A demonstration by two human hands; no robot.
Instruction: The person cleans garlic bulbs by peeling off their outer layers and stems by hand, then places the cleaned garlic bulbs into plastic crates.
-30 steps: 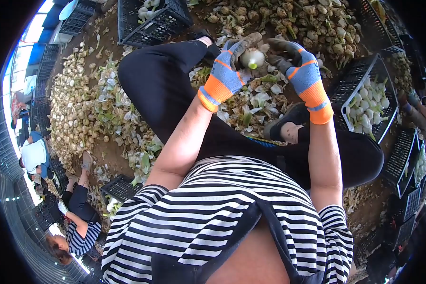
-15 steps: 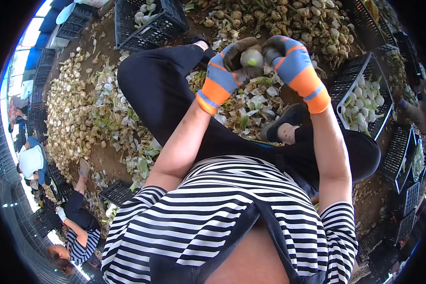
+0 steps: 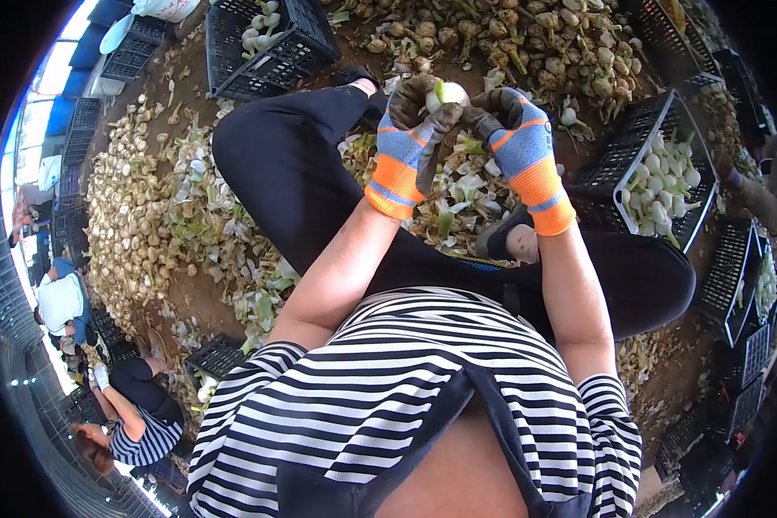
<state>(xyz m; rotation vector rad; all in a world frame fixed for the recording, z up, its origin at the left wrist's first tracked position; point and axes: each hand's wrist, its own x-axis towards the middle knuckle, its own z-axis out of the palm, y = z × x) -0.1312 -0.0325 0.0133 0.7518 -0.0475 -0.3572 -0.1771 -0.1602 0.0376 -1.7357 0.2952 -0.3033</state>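
A peeled white garlic bulb (image 3: 451, 97) with a short green stem end is gripped in my left hand (image 3: 412, 121), thumb pressed across its near side. My right hand (image 3: 511, 129) is just right of the bulb, its fingers curled and closed near the bulb's edge. Whatever those fingers hold, if anything, is hidden. Both hands wear grey-blue and orange gloves with dark, dirty fingers. Beneath them, loose skins and leaf scraps (image 3: 457, 194) lie on the ground between my legs.
Brownish unpeeled bulbs (image 3: 570, 52) are heaped ahead. A black crate (image 3: 272, 65) of white bulbs stands front left, another crate (image 3: 617, 186) of white bulbs at right. More bulbs (image 3: 129, 198) spread on the left, where a co-worker in stripes (image 3: 147, 440) sits.
The bulb has been turned, its green end now pointing up and left. My left hand has rolled over, and my right hand has lowered and shifted slightly left.
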